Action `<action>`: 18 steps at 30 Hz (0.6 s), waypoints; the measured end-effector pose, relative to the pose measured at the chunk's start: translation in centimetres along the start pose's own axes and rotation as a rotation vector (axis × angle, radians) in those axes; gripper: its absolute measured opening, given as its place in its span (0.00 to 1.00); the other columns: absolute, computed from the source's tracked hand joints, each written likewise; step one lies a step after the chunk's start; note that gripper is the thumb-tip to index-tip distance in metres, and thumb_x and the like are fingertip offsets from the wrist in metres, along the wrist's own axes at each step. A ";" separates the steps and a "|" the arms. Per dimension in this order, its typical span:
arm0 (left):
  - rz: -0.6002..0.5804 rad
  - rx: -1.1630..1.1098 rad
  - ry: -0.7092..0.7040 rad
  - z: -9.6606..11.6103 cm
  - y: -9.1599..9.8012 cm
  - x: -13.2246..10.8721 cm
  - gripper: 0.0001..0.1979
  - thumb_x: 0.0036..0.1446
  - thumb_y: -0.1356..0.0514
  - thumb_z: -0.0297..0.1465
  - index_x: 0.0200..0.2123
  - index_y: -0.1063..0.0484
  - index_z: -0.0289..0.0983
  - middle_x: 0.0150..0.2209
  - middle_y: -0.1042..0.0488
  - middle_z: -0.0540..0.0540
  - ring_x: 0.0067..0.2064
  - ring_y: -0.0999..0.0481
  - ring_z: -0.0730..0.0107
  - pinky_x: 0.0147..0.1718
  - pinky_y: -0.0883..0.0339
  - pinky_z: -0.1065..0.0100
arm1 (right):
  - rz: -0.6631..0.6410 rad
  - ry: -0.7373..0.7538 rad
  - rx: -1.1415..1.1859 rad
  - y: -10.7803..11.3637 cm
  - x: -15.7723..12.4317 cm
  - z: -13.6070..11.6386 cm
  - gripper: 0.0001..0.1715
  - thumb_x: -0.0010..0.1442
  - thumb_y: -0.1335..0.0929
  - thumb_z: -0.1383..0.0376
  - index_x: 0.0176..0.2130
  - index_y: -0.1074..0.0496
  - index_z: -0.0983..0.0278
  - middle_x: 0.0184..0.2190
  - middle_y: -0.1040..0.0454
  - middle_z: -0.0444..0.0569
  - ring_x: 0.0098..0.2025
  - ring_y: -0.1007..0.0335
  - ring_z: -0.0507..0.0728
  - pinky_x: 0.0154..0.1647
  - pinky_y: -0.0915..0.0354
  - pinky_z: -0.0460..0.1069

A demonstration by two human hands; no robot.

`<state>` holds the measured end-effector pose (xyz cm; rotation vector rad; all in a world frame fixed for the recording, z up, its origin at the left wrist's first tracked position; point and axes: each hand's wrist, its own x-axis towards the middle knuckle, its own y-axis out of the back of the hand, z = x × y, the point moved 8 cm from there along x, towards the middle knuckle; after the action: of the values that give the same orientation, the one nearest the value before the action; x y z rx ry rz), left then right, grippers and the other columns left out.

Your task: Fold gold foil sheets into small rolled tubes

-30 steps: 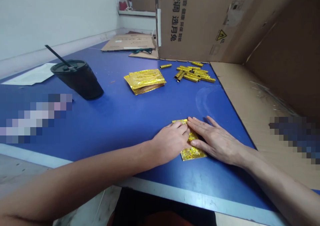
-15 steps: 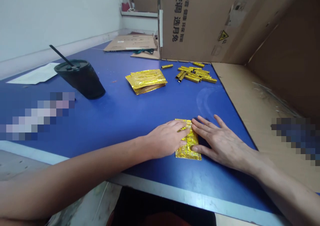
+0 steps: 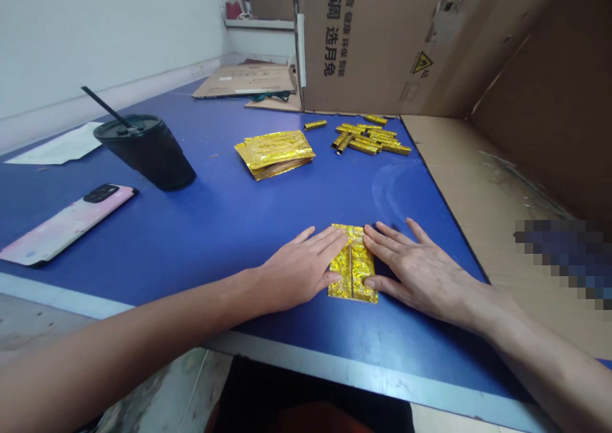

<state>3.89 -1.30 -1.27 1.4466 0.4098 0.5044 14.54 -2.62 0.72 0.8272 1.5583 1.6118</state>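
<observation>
A shiny gold foil sheet (image 3: 362,264) lies flat on the blue table near its front edge, with a seam or gap running down its middle. My left hand (image 3: 299,270) rests open, its fingertips on the sheet's left part. On the other side, my right hand (image 3: 421,270) has its fingers spread, the tips touching the sheet's right edge. Farther back sits a stack of gold foil sheets (image 3: 277,149). Several narrow folded gold strips (image 3: 366,141) form a loose pile to the right of the stack, and a single gold strip (image 3: 315,125) lies between them.
On the left are a black cup with a straw (image 3: 155,152), a pink and white phone (image 3: 67,222) and white paper (image 3: 57,145). Flat cardboard (image 3: 246,81) lies at the back. A large cardboard box (image 3: 373,50) stands behind the strips, with more cardboard (image 3: 449,184) along the right.
My left hand has shifted left on the sheet, uncovering more of its middle seam. My right hand stays at the right edge. The view has moved slightly.
</observation>
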 end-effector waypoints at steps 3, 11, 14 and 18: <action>0.028 0.020 0.071 -0.5 0.1 -0.4 0.32 0.59 0.51 0.42 0.59 0.54 0.28 0.61 0.50 0.37 0.62 0.54 0.62 0.57 0.54 0.58 | -0.006 -0.003 -0.004 -0.1 0.0 0.0 0.35 0.58 0.41 0.51 0.57 0.43 0.71 0.58 0.45 0.58 0.60 0.51 0.64 0.57 0.57 0.68; 0.026 0.084 0.088 -0.6 0.1 -0.3 0.30 0.58 0.53 0.45 0.57 0.47 0.30 0.61 0.49 0.39 0.62 0.55 0.58 0.56 0.56 0.53 | -0.030 -0.008 -0.037 -0.2 0.0 0.0 0.35 0.58 0.41 0.51 0.57 0.43 0.70 0.59 0.46 0.56 0.60 0.52 0.64 0.56 0.57 0.69; 0.024 0.089 0.078 -0.5 0.2 -0.3 0.29 0.59 0.54 0.44 0.57 0.47 0.31 0.60 0.48 0.40 0.62 0.55 0.58 0.56 0.57 0.51 | -0.022 -0.001 -0.038 -0.2 -0.1 0.1 0.36 0.58 0.42 0.50 0.57 0.43 0.70 0.59 0.46 0.56 0.60 0.51 0.63 0.56 0.57 0.69; 0.019 0.087 0.077 -0.4 0.5 -0.4 0.28 0.59 0.53 0.43 0.56 0.45 0.31 0.60 0.47 0.42 0.62 0.55 0.58 0.56 0.58 0.49 | -0.005 0.009 -0.038 -0.2 -0.1 0.2 0.36 0.59 0.42 0.50 0.57 0.44 0.71 0.58 0.46 0.57 0.59 0.50 0.62 0.57 0.58 0.68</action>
<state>3.34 -1.16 -0.86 1.5195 0.4851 0.5646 14.77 -2.66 0.50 0.7956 1.5305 1.6384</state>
